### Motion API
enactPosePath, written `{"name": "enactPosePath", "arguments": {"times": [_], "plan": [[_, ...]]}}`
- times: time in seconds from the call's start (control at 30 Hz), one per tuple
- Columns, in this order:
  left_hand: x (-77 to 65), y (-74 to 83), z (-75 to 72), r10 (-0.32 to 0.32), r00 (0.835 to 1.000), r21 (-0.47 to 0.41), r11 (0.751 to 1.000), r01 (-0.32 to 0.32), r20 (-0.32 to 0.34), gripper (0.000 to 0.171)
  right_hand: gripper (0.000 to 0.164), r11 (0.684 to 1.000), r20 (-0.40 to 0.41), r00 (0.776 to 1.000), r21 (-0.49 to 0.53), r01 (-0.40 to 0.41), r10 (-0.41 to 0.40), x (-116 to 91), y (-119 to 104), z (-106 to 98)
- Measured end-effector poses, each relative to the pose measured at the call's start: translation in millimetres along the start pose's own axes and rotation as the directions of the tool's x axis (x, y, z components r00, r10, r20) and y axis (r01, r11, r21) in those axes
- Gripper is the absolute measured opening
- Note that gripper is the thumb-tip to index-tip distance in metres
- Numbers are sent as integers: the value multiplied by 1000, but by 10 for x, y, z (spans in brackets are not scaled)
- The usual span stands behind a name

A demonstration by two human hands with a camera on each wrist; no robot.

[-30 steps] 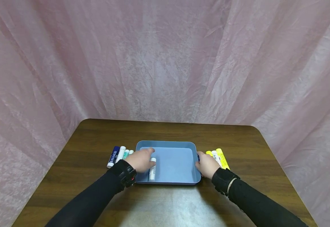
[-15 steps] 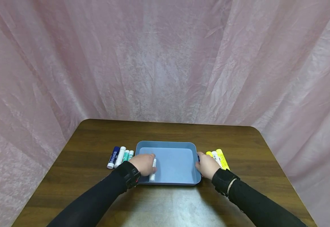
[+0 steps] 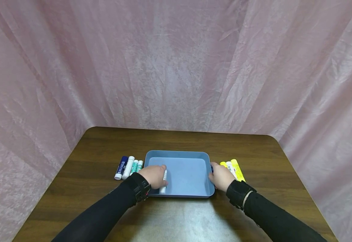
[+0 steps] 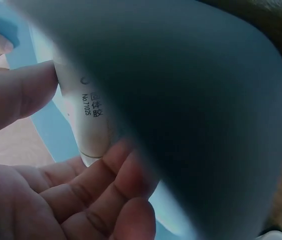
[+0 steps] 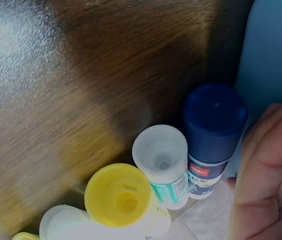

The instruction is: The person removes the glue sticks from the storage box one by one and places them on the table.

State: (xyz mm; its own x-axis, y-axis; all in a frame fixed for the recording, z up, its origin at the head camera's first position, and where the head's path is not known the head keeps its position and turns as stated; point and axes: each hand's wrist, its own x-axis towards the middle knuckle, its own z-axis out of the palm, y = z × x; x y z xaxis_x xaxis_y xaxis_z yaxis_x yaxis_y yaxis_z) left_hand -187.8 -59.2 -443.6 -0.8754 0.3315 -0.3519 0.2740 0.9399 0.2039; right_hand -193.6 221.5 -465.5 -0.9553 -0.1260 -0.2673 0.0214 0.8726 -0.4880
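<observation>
A blue tray [image 3: 191, 174] lies on the table, with a white glue stick [image 3: 163, 190] along its left inner side. My left hand [image 3: 153, 176] reaches over the tray's left rim and pinches this glue stick [image 4: 88, 117]; the thumb [image 4: 21, 95] presses one side, the fingers the other. At the tray's right rim, my right hand [image 3: 222, 176] grips the edge, thumb on the inner side. Close beside that hand, a navy glue stick [image 5: 215, 115] stands against a white-and-green glue stick [image 5: 163, 157] and a yellow one [image 5: 118, 195].
Left of the tray lie a navy glue stick [image 3: 121, 167], a white one [image 3: 128, 167] and green-and-white ones [image 3: 134, 166]. More yellow glue sticks [image 3: 238, 170] and a white one [image 3: 231, 168] are on the right. A pink curtain [image 3: 176, 67] hangs behind the wooden table [image 3: 103, 144].
My left hand has moved toward the near side and slightly right, its fingers closing onto the white glue stick. The right hand has stayed at the tray's rim.
</observation>
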Motion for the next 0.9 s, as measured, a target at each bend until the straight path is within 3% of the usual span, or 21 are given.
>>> {"name": "enactPosePath", "arguments": {"times": [0.53, 0.9], "plan": [[-8, -41, -10, 38, 999, -85, 996, -41, -39, 42, 57, 1000, -2, 1000, -1, 6, -6, -5, -2, -5], [18, -17, -14, 49, 999, -101, 994, -48, -2, 40, 56, 1000, -3, 1000, -7, 8, -8, -4, -5, -8]]}}
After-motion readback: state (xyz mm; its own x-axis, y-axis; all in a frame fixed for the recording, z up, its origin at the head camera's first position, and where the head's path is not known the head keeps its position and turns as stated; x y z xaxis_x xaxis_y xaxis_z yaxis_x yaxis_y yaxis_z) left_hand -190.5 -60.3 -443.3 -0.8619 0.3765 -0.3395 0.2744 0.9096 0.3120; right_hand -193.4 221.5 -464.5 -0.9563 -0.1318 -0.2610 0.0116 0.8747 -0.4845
